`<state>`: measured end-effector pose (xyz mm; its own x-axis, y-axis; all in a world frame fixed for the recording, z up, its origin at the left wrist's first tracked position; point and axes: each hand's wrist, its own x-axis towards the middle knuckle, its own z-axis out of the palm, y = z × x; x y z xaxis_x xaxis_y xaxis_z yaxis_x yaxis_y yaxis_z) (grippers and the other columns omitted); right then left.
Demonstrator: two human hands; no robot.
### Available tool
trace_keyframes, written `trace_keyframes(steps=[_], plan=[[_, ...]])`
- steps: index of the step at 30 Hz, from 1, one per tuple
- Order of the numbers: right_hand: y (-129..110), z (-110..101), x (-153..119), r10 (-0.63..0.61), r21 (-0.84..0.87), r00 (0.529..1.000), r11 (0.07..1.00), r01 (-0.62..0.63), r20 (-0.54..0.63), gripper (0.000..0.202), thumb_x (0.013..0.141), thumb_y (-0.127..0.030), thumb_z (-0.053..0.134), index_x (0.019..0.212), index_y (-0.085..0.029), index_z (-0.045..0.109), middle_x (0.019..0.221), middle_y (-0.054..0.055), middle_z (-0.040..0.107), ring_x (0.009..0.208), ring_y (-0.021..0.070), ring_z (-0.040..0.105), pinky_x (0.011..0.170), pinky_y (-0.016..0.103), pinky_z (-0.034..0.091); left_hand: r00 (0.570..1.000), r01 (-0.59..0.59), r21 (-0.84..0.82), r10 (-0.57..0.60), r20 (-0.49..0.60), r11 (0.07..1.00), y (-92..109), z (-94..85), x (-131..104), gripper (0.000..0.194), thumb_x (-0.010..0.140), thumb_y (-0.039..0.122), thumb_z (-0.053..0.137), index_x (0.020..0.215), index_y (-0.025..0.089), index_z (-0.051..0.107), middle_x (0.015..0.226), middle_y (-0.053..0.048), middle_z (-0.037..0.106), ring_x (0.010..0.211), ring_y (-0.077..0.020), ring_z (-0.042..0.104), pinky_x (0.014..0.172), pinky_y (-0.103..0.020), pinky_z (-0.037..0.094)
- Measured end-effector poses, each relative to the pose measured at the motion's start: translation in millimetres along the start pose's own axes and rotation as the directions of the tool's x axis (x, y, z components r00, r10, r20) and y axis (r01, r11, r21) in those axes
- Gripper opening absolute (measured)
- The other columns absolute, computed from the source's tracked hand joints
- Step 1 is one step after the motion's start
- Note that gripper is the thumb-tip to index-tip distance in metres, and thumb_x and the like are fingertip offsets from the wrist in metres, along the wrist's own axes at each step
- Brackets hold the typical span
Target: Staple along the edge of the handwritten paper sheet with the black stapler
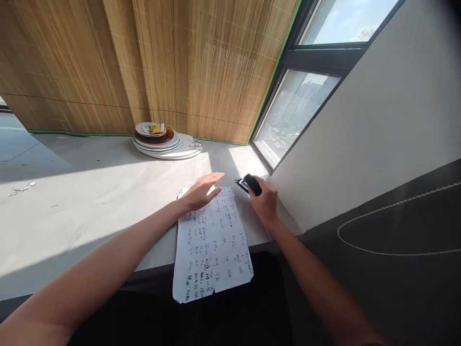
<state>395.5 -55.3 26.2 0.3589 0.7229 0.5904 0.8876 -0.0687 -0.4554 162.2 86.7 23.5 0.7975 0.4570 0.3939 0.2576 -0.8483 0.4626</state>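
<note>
A sheet of white paper (212, 250) covered in handwriting lies on the pale ledge, its lower part hanging over the front edge. Over the paper's upper end is my left hand (202, 193), fingers stretched out and thumb apart, holding nothing. To the right of the paper, my right hand (265, 199) is wrapped round a black stapler (252, 184) near the window corner. The stapler's front end points left, apart from the paper. My right palm hides its rear end.
Stacked plates (156, 144) with a small yellow packet (157, 129) on top stand at the back, against a bamboo blind (180, 72). White scraps (22, 189) lie at the far left. A window (297, 110) and a white wall (367, 129) bound the right side.
</note>
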Motion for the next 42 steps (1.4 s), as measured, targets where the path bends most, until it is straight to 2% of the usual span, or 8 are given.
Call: trace_keyframes(steps=[4,10,17,23,26,30,35,42], plan=[[-67,-10,-29,-0.016,0.21,0.994,0.978,-0.007,0.109,0.034,0.095,-0.027,0.066,0.129,-0.025,0.068,0.117,0.011,0.078,0.107,0.0298,0.074,0.091,0.045,0.062,0.84,0.155,-0.118,-0.194,-0.507,0.981,-20,-26.6,2,0.026,0.098,0.027,0.047,0.101,0.022,0.072,0.103,-0.01,0.072,0.104,-0.0282,0.064,0.093,-0.04,0.049],[-135,2,-72,-0.038,0.352,0.914,0.929,-0.117,0.404,0.032,0.088,-0.021,0.068,0.119,-0.029,0.065,0.105,0.005,0.076,0.093,0.0253,0.073,0.079,0.039,0.061,0.59,0.1,-0.722,-0.626,-0.511,0.684,-70,-47.8,-3,0.019,0.075,0.023,0.056,0.058,0.022,0.048,0.054,0.002,0.03,0.056,-0.0154,0.028,0.059,-0.034,0.017],[-85,-12,-61,0.044,0.269,0.894,0.946,-0.181,0.445,0.031,0.088,-0.025,0.068,0.119,-0.029,0.064,0.106,0.006,0.076,0.094,0.0276,0.074,0.08,0.041,0.061,0.634,-0.222,-0.951,-0.709,-0.309,0.216,-92,-71.8,-10,0.032,0.078,0.028,0.051,0.062,0.02,0.025,0.057,0.003,0.011,0.054,-0.0142,0.006,0.055,-0.035,0.009],[-26,-26,-28,0.073,0.299,0.911,0.931,-0.208,0.406,0.032,0.102,-0.056,0.061,0.116,-0.027,0.067,0.106,0.008,0.074,0.099,0.0262,0.072,0.077,0.038,0.061,0.661,-0.263,-0.947,-0.681,-0.315,0.184,-89,-75.0,-11,0.041,0.092,0.03,0.047,0.064,0.019,0.018,0.058,0.003,0.008,0.057,-0.0151,0.002,0.056,-0.037,0.009],[-4,-7,-4,0.038,0.218,0.985,0.973,-0.075,0.167,0.038,0.11,-0.053,0.041,0.1,-0.025,0.066,0.107,0.01,0.071,0.104,0.0263,0.068,0.09,0.044,0.06,0.696,-0.257,-0.954,-0.656,-0.293,0.154,-87,-77.4,-12,0.046,0.093,0.033,0.048,0.063,0.02,0.015,0.058,0.002,0.006,0.057,-0.015,0.001,0.055,-0.037,0.008],[8,34,14,-0.094,0.01,0.956,0.995,0.095,0.279,0.037,0.108,-0.041,0.047,0.129,-0.018,0.066,0.151,0.021,0.059,0.144,0.0325,0.054,0.118,0.054,0.048,0.726,-0.235,-0.963,-0.635,-0.265,0.133,-87,-86.9,-18,0.05,0.096,0.034,0.046,0.064,0.02,0.012,0.058,0.002,0.005,0.058,-0.0152,0.0,0.055,-0.036,0.008],[-14,74,17,-0.022,-0.176,0.804,0.972,0.157,0.595,0.062,0.113,-0.044,0.036,0.163,-0.007,0.044,0.175,0.023,0.035,0.167,0.033,0.026,0.135,0.057,0.023,0.746,-0.226,-0.97,-0.624,-0.231,0.089,-95,-97.2,-29,0.051,0.1,0.036,0.04,0.063,0.019,0.01,0.062,0.003,0.003,0.06,-0.0155,-0.002,0.055,-0.035,0.009],[-119,144,24,-0.131,-0.088,0.702,0.96,0.267,0.7,0.07,0.114,-0.044,0.03,0.172,-0.006,0.027,0.181,0.018,0.02,0.17,0.03,0.015,0.138,0.054,0.01,0.739,-0.155,-0.977,-0.64,-0.213,0.146,-98,-99.1,-33,0.058,0.104,0.047,0.041,0.064,0.02,0.009,0.063,0.003,0.0,0.063,-0.0155,-0.002,0.057,-0.036,0.008]])
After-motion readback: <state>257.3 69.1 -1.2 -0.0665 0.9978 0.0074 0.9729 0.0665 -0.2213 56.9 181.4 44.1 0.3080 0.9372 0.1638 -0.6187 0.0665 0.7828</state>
